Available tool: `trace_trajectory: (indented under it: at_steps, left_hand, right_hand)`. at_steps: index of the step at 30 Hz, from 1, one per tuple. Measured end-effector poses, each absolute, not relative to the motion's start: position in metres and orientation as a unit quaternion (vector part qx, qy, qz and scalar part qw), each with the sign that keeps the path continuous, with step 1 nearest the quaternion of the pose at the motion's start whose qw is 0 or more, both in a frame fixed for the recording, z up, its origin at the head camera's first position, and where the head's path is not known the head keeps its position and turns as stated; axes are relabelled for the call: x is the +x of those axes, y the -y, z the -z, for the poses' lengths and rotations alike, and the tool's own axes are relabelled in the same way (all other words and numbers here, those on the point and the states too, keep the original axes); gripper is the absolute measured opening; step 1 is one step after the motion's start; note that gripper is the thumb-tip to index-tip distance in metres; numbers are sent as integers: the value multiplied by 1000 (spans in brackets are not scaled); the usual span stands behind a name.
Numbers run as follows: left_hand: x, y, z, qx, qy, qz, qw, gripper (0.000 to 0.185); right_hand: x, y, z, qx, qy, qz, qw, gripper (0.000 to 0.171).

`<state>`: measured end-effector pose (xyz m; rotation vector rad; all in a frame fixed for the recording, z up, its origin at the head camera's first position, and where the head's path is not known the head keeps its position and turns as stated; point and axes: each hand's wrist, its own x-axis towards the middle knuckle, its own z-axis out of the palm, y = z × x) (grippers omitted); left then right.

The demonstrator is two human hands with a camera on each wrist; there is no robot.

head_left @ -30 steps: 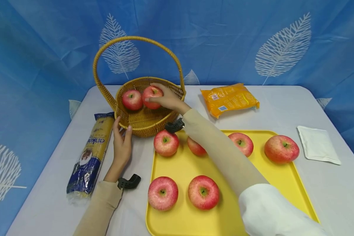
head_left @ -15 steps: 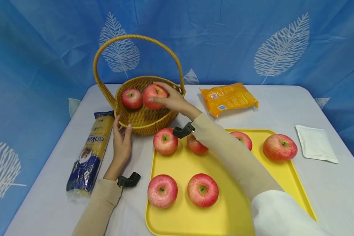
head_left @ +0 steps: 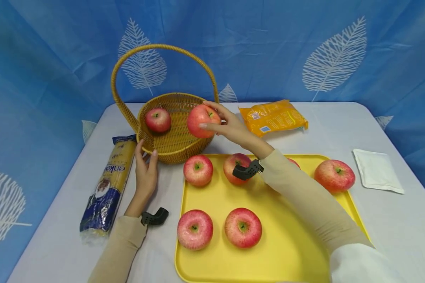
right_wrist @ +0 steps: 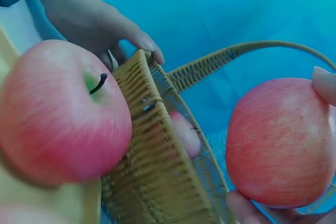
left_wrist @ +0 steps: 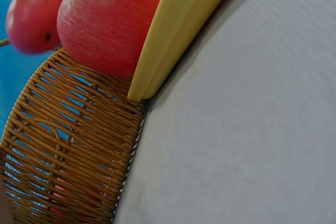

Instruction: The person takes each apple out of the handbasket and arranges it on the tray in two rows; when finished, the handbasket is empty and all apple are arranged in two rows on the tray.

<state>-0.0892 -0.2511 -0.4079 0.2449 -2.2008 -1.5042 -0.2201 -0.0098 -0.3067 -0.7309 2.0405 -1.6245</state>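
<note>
Red apple (head_left: 203, 120) is in my right hand (head_left: 233, 127), held above the right rim of the wicker basket (head_left: 170, 147), near the place where the handle joins it. My fingers and thumb curl around the apple from the right side; in the right wrist view one fingertip lies on its top and another below it, and the apple (right_wrist: 281, 140) does not touch the basket (right_wrist: 157, 182). My left hand (head_left: 146, 173) rests on the table (head_left: 56, 236) with straight fingers, and the fingertips touch the left wall of the basket; it holds nothing. One more apple (head_left: 157, 119) lies inside the basket, at the left part of its bottom.

Just in front of the basket stands a yellow tray (head_left: 287, 243) with several apples. The apple at its near-left corner (head_left: 198, 169) is beside the basket, and the left wrist view shows it (left_wrist: 110, 19) just over the tray edge (left_wrist: 173, 30), right next to the wicker wall (left_wrist: 73, 145). Another apple (head_left: 235, 167) lies next to it, partly behind my right wrist. Two apples (head_left: 194, 229) (head_left: 242, 227) lie side by side in the front row, and one (head_left: 334, 175) is at the right edge of the tray.

A long bag of noodles (head_left: 108, 184) lies left of my left hand. An orange packet (head_left: 272, 116) lies behind the tray, and a white pouch (head_left: 377, 170) lies to the right of it.
</note>
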Motion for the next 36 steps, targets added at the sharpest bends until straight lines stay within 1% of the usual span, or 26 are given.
trace_trajectory:
  at_steps: [6, 11, 16, 22, 27, 30, 36]
  left_hand:
    - [-82, 244, 389, 87, 795, 560, 218, 56]
    - [-78, 237, 378, 90, 801, 553, 212, 55]
    - [-79, 241, 380, 92, 800, 552, 215, 56]
    - [-87, 254, 400, 91, 794, 555, 230, 56]
    - [-91, 257, 410, 90, 796, 549, 238, 56]
    - [-90, 254, 408, 90, 794, 555, 231, 56]
    - [-84, 240, 388, 91, 794, 562, 214, 56]
  right_hand:
    - [-210, -34, 306, -239, -742, 587, 220, 65]
    - [-200, -78, 309, -216, -766, 567, 211, 64]
    - [-190, -113, 313, -216, -790, 537, 201, 64]
    - [-177, -139, 307, -210, -819, 498, 193, 64]
    - [-160, -164, 307, -222, -846, 456, 164, 65]
    - [-147, -180, 311, -237, -856, 434, 151, 67]
    - [-119, -203, 320, -254, -865, 411, 134, 70]
